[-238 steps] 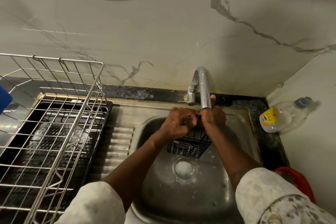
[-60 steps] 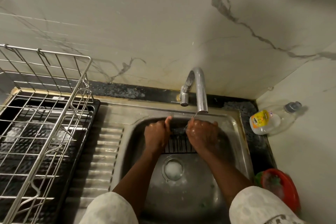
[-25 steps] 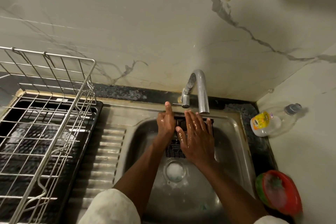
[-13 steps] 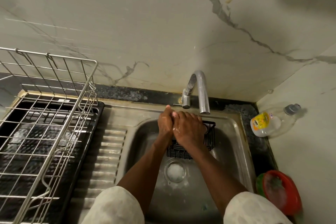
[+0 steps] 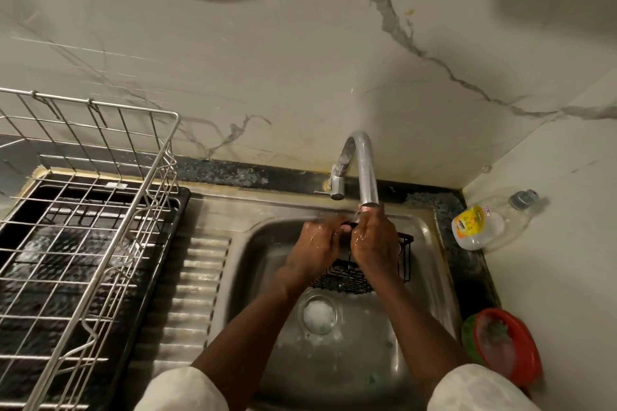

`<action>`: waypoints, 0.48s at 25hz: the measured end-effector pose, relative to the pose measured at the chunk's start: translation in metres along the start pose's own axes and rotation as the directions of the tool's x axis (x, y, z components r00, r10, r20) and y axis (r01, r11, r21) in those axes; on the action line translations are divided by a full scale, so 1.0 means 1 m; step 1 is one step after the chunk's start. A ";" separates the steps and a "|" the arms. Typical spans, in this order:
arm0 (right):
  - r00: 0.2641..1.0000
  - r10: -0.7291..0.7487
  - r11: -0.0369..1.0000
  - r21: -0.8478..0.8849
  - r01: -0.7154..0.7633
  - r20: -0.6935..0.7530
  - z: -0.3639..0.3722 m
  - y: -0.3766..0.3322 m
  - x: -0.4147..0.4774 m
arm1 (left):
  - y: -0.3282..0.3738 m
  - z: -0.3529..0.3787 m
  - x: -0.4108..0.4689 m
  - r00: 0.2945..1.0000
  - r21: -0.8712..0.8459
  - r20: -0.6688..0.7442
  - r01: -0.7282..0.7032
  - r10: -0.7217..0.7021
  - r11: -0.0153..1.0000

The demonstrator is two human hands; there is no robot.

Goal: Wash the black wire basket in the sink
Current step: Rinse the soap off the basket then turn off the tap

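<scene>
The black wire basket [image 5: 347, 279] is held tilted inside the steel sink [image 5: 430, 277], just below the spout of the chrome tap [image 5: 365, 170]. My left hand [image 5: 315, 245] grips its upper left rim with curled fingers. My right hand [image 5: 374, 243] lies over the basket's top, its wet fingertips curled at the back rim right under the spout. Both hands hide most of the basket; only its lower mesh and right side show. Whether water runs from the tap is hard to see.
A foam-covered drain [image 5: 319, 314] sits in the sink floor. Left of the sink are a ribbed draining board [image 5: 197, 294] and a tall wire dish rack [image 5: 83, 227] on a black tray. A clear soap bottle [image 5: 480, 227] and a red bowl [image 5: 507, 347] stand at the right.
One second ago my right hand lay flat and spread over the basket; it has since curled and slid up to the spout. My left hand has stayed on the left rim.
</scene>
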State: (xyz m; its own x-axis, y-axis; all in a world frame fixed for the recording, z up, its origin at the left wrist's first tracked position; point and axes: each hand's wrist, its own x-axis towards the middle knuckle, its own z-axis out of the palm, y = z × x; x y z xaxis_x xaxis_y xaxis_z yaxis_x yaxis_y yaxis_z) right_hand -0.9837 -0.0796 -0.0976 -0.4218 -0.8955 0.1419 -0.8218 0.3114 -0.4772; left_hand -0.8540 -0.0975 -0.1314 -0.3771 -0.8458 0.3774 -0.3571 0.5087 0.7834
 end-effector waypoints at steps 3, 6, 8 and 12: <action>0.989 -0.130 0.990 -0.040 0.133 0.066 -0.004 0.007 0.002 | -0.004 -0.001 -0.002 0.997 0.022 0.078 -0.013 0.011 1.000; 0.986 -0.164 0.985 -0.044 0.164 0.013 0.005 0.003 0.004 | 0.012 0.008 0.006 0.986 -0.134 0.038 0.168 -0.164 0.977; 0.990 -0.142 0.986 -0.092 0.139 -0.018 0.010 0.000 0.006 | 0.009 0.016 0.017 0.934 -0.169 0.032 0.355 -0.355 0.920; 0.991 -0.099 0.991 0.094 0.091 0.085 0.018 -0.020 -0.001 | -0.010 0.016 0.019 0.830 -0.257 -0.013 0.536 -0.558 0.804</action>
State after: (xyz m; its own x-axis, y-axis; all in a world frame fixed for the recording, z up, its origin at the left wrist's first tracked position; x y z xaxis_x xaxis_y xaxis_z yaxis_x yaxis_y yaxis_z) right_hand -0.9600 -0.0906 -0.1036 -0.3045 -0.9456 0.1143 -0.8170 0.1976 -0.5417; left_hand -0.8709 -0.1163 -0.1399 -0.1031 -0.9877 -0.1176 -0.2692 -0.0861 0.9592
